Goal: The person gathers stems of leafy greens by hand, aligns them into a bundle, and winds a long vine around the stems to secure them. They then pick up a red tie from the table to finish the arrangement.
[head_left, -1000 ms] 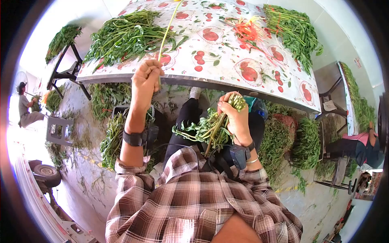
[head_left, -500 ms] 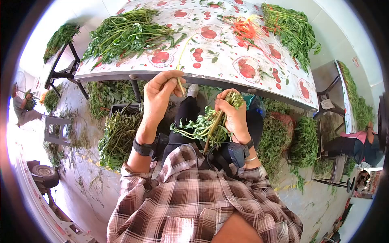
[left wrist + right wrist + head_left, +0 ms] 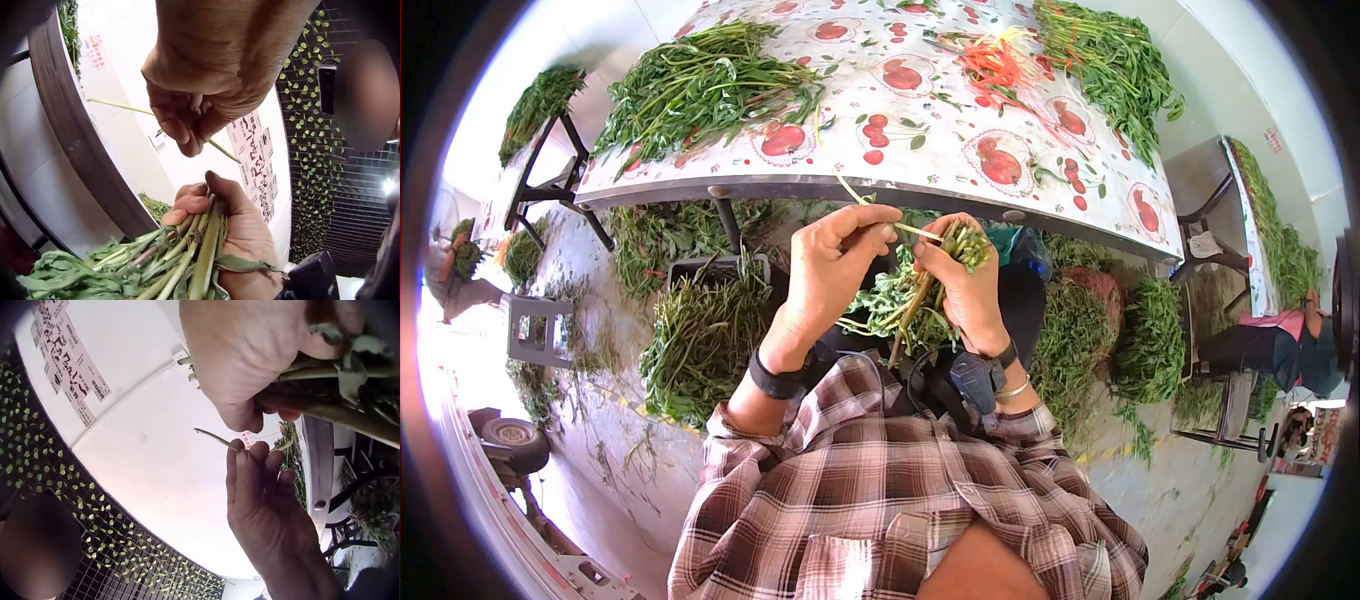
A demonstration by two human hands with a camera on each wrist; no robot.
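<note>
My right hand (image 3: 970,295) grips a bunch of leafy green stems (image 3: 895,310) over my lap. The cut stem ends (image 3: 967,247) stick out above the thumb, and the leaves hang down toward my body. Close to its left, my left hand (image 3: 830,270) pinches a thin yellow-green strand (image 3: 122,106) between thumb and fingers. One end of that strand reaches toward the cut ends, while the longer part trails up toward the table edge. In the right wrist view, the short end of the strand (image 3: 212,435) pokes out past the left fingertips, below the right hand.
Ahead stands a table (image 3: 855,183) with a fruit-print cover. On it lie a green heap (image 3: 710,95) at left, another (image 3: 1115,75) at right, and tangled red and yellow strips (image 3: 998,68). More greens (image 3: 700,345) fill the floor on both sides. A grey stool (image 3: 538,327) stands left.
My left hand has come down and right from above the table edge, bringing the strand close to the bunch. The right hand has stayed nearly in place, still gripping the stems.
</note>
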